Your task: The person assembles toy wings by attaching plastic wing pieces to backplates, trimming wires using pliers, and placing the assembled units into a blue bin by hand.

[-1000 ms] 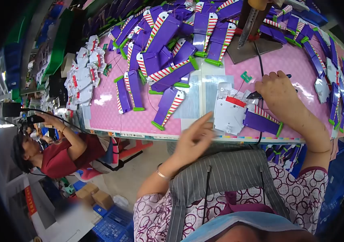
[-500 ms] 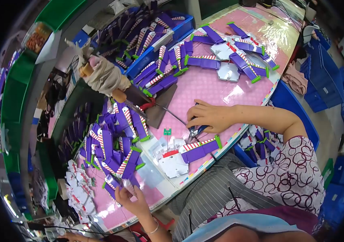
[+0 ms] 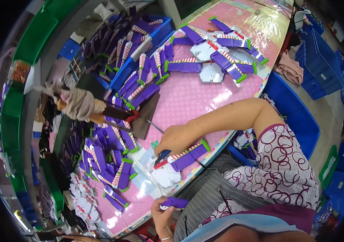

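Observation:
My right hand (image 3: pixel 174 139) is closed around blue-handled pliers (image 3: pixel 162 155), their jaws pointing down at a white plastic body (image 3: pixel 166 176) with a red strip. A purple wing (image 3: pixel 190 158) with a striped edge and green tip joins that body on its right. Just behind, a small green circuit board (image 3: pixel 154 144) is partly covered by my hand. At the table's front edge my left hand (image 3: pixel 162 213) grips another purple wing (image 3: pixel 175 202) between thumb and fingers.
Purple wings (image 3: pixel 107 161) lie heaped at left, beside stacked white bodies (image 3: pixel 84 197). A blue bin (image 3: pixel 156 34) of wings stands behind. Joined winged bodies (image 3: pixel 211 74) sit at the back. A cloth-wrapped stand (image 3: pixel 81 105) rises at left; a blue crate (image 3: pixel 297 117) is at right.
My left hand has left the wing pile and come right, toward my lap, with a purple wing. My right hand has moved left with the pliers, onto the white body.

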`<action>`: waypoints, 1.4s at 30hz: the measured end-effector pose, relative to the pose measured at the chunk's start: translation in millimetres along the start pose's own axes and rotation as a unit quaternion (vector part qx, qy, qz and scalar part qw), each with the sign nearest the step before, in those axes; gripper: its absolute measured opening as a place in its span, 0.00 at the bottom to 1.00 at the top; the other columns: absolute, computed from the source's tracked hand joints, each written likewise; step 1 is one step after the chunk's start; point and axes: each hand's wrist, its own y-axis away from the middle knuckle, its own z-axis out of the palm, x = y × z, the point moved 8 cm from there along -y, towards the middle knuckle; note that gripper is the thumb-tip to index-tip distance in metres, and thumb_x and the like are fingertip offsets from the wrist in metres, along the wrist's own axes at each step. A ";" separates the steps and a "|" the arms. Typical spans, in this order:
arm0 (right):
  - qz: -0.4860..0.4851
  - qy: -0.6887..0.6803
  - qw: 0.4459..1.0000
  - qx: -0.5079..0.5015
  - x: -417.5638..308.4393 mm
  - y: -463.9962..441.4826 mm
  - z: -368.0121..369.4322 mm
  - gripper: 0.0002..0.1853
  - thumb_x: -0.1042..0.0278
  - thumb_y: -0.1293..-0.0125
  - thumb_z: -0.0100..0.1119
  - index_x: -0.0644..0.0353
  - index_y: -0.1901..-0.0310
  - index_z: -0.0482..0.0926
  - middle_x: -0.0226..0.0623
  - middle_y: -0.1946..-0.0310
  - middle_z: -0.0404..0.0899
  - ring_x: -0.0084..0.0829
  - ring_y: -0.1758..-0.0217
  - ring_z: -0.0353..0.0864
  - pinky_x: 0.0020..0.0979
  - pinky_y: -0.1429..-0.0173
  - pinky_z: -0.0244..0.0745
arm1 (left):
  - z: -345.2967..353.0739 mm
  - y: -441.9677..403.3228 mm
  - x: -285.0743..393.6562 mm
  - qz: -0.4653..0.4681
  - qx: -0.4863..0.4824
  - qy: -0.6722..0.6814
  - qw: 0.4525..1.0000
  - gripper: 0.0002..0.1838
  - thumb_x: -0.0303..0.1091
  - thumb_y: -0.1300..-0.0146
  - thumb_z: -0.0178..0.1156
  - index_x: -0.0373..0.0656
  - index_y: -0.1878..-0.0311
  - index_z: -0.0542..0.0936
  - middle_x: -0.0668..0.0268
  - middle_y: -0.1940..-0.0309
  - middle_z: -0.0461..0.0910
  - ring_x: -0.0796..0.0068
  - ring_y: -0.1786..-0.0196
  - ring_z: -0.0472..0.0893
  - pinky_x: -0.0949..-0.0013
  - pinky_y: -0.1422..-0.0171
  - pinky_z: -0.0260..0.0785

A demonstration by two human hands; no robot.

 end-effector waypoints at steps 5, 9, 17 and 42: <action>0.003 -0.011 1.000 0.010 3.1 7.7 -3.3 0.17 0.61 0.47 0.56 0.45 0.53 0.76 0.42 0.69 0.80 0.45 0.63 0.80 0.45 0.60 0.72 | 3.9 -19.7 -3.1 0.027 0.043 0.023 0.998 0.14 0.31 0.42 0.63 0.38 0.55 0.72 0.66 0.66 0.76 0.76 0.64 0.77 0.72 0.58 0.74; -0.027 -0.006 0.999 0.016 4.6 0.1 10.0 0.17 0.62 0.49 0.57 0.44 0.54 0.78 0.41 0.65 0.81 0.44 0.60 0.79 0.44 0.58 0.72 | 0.2 -51.7 32.2 0.148 0.103 -0.011 0.984 0.10 0.37 0.32 0.53 0.42 0.56 0.69 0.69 0.67 0.73 0.81 0.67 0.74 0.77 0.63 0.68; -0.051 -0.056 0.997 -0.005 8.4 -4.3 15.2 0.16 0.64 0.50 0.57 0.52 0.57 0.79 0.41 0.65 0.81 0.43 0.60 0.79 0.43 0.57 0.71 | 20.0 -71.1 60.4 0.218 0.115 -0.374 0.894 0.12 0.38 0.34 0.54 0.37 0.63 0.76 0.69 0.70 0.73 0.81 0.66 0.70 0.76 0.59 0.63; 0.006 -0.061 0.996 -0.062 -0.5 -2.9 14.5 0.18 0.64 0.49 0.57 0.53 0.53 0.78 0.46 0.67 0.80 0.47 0.63 0.79 0.43 0.57 0.72 | -31.0 -79.0 33.3 0.097 0.084 -0.399 0.908 0.09 0.31 0.50 0.68 0.37 0.68 0.81 0.69 0.76 0.78 0.83 0.71 0.74 0.78 0.66 0.66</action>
